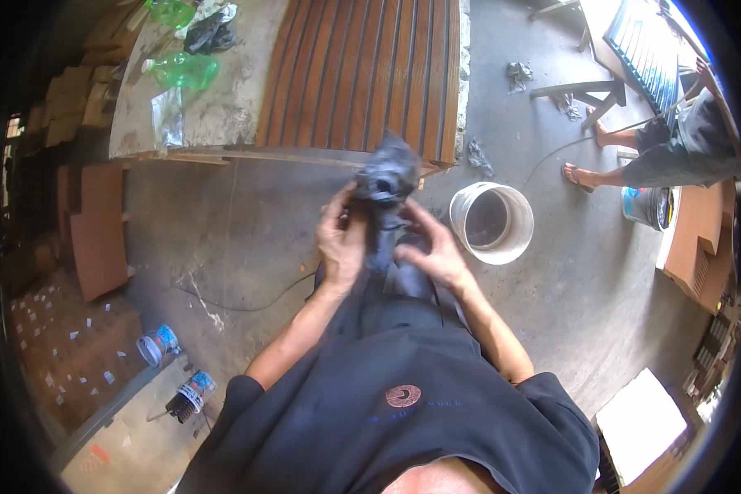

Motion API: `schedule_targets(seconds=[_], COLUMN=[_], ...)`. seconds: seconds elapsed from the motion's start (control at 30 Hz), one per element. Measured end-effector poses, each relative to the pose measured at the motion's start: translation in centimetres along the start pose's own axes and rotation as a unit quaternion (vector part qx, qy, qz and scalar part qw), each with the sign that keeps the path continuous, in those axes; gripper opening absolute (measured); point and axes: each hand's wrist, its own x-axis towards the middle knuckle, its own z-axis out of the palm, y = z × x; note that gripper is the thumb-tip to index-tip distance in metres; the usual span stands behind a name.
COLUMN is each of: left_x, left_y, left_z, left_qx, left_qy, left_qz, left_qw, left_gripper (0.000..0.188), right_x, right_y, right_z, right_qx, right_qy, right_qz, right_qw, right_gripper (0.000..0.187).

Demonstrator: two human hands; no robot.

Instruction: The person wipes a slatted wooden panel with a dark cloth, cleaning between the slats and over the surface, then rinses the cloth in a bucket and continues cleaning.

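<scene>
A dark grey crumpled cloth (385,177) is held up in front of me, smeared by motion, with a strip of it hanging down toward my lap. My left hand (340,247) grips its left side, fingers bent around it. On the other side my right hand (440,255) has curved fingers against the cloth, the thumb standing off from the forefinger. Just beyond the cloth is the near edge of a brown grooved wooden panel (354,74), lying on a worn pale table (243,90).
Green bottles (185,72) and dark crumpled scraps (210,31) lie on the table's left part. A white bucket (519,239) stands right of my hands. Beyond it are another person's legs (646,160) and a wooden trestle (580,88). Small paint tubs (196,387) sit lower left.
</scene>
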Motion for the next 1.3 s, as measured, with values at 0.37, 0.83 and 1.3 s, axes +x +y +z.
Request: schedule_targets(seconds=[0.37, 0.83, 1.3], left_x=[9.3, 13.9, 14.8], left_y=[2.3, 0.0, 3.0], left_z=[-10.9, -17.8, -10.6], left_qx=[-0.151, -0.163, -0.380], left_qy=[-0.370, -0.454, -0.392], left_qz=[-0.260, -0.288, -0.348], left_qw=[0.879, 0.827, 0.762], left_gripper=[0.033, 0.026, 0.022], right_x=[3.2, 2.6, 4.0], right_y=[-5.4, -7.8, -1.5], right_z=[8.1, 20.8, 15.5], right_qx=[-0.004, -0.104, 0.088], right_qy=[0.049, 0.209, 0.300], right_qz=[0.068, -0.073, 0.071], right_qw=[0.997, 0.970, 0.947], right_gripper=[0.019, 0.033, 0.032])
